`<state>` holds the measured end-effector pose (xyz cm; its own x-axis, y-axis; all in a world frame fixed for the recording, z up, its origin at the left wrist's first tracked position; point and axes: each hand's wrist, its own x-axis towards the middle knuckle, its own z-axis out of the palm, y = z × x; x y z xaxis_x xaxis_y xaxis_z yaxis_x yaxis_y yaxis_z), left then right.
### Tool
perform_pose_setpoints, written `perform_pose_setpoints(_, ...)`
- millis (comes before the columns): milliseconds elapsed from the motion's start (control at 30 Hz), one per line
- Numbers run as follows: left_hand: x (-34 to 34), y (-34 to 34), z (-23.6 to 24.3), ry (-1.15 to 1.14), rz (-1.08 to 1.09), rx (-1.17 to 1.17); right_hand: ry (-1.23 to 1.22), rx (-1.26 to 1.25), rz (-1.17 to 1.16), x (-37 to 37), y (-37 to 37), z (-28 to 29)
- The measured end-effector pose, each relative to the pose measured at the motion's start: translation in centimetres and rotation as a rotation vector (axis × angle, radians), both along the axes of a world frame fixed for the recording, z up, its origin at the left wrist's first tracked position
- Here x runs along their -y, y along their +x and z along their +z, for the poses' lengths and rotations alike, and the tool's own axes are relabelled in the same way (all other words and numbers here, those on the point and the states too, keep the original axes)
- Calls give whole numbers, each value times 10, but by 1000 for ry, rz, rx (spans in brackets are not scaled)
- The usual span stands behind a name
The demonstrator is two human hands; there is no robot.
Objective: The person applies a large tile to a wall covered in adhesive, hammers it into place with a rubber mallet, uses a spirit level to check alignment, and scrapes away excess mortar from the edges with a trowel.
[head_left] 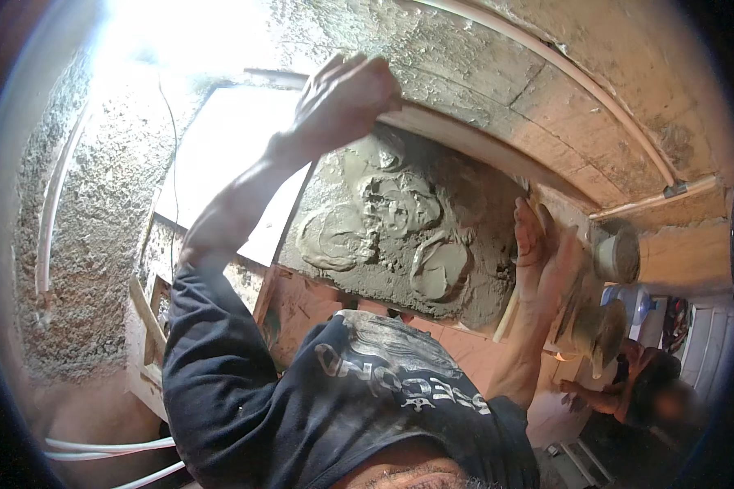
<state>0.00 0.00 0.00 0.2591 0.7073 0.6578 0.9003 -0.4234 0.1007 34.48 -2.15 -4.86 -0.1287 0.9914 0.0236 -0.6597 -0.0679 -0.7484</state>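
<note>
From where I watch, the left hand (347,98) is bent over the long bar (485,148) at the mortar's far edge; motion blur keeps me from telling whether it grips. The right hand (542,253) is open, fingers extended, beside the mortar's right edge; I see nothing held in it, and cannot tell if it touches the edge. The mortar bed (485,285), topped with thick dabs (440,267), lies between the hands, with open room above it. A white panel (220,147) borders its left side, and the left forearm crosses that panel, covering part. Glare washes out the upper left. The person's shirt (367,367) overlaps the near side, and another person (628,391) at lower right is dim.
</note>
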Motion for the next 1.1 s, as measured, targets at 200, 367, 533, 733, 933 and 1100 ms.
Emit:
perform_pose_setpoints(200, 44, -6, -47, 102, -221, -5, 54, 333, -325, 25, 6, -17)
perform_pose_setpoints(367, 83, -4, -94, 18, -249, 37, -237, 236, -277, 56, 4, -35)
perform_pose_setpoints(533, 121, -2, -140, -76, -191, -57, -364, 203, -296, 84, 6, -76)
perform_pose_setpoints(733, 164, -1, -162, -269, -181, 39, -496, -3, -207, 108, 14, -134)
perform_pose_setpoints(933, 201, -51, -223, -144, 628, 677, -547, -41, -251, 116, 11, -190)
perform_pose_setpoints(1100, 224, -74, -303, -355, 420, 2069, -620, -18, -193, 120, 15, -211)
